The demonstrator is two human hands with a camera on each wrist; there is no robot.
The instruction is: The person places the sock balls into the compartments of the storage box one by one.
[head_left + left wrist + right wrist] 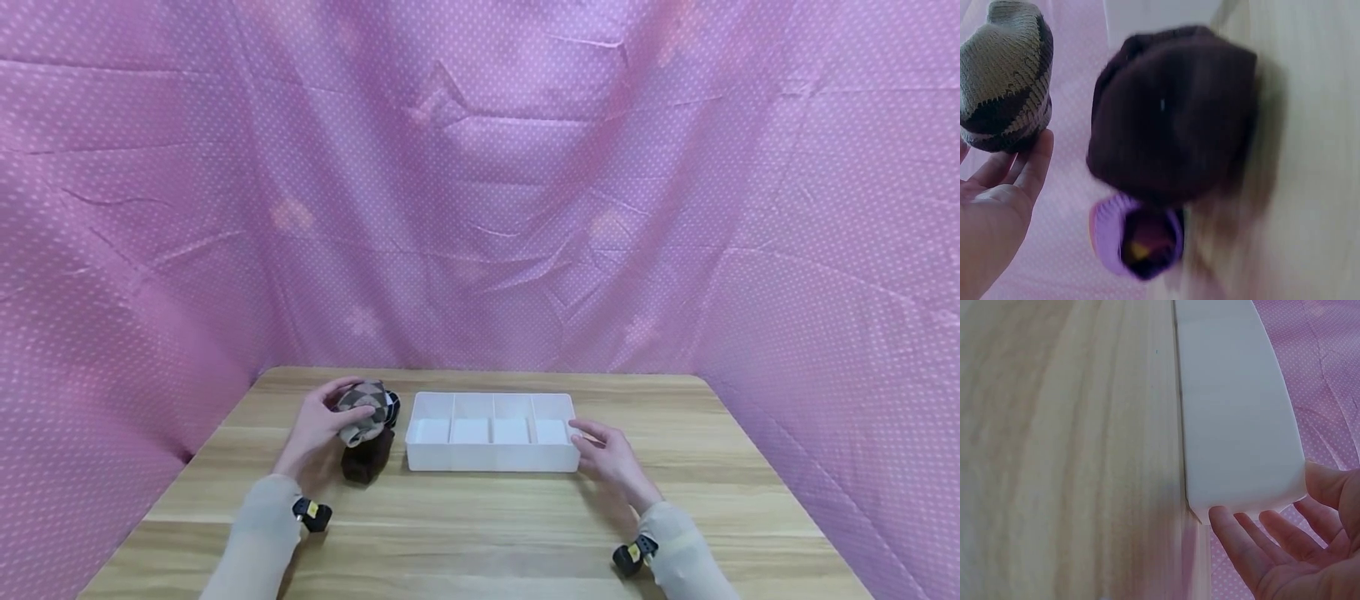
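Tray (491, 457), white and divided into four compartments, stands on the table, its compartments bare. Left of the tray, the left hand (315, 423) grips a checked knit bundle (367, 395), thumb on the near side and fingers behind. At the tray's right end, the right hand (613, 457) touches the wall with loosely bent, spread fingers, not closed round it.

The step in hand looks like picking up the checked bundle while the tray is steadied; the next move seems to call for a secure hold and a clean lift away from the neighbours.

The checked bundle is a soft, rounded roll in tan, grey and dark brown, ribbed in texture. Left of the tray too are a dark brown bundle (366, 461), a black piece with white lines (393, 408) and a purple bundle (1109, 234).
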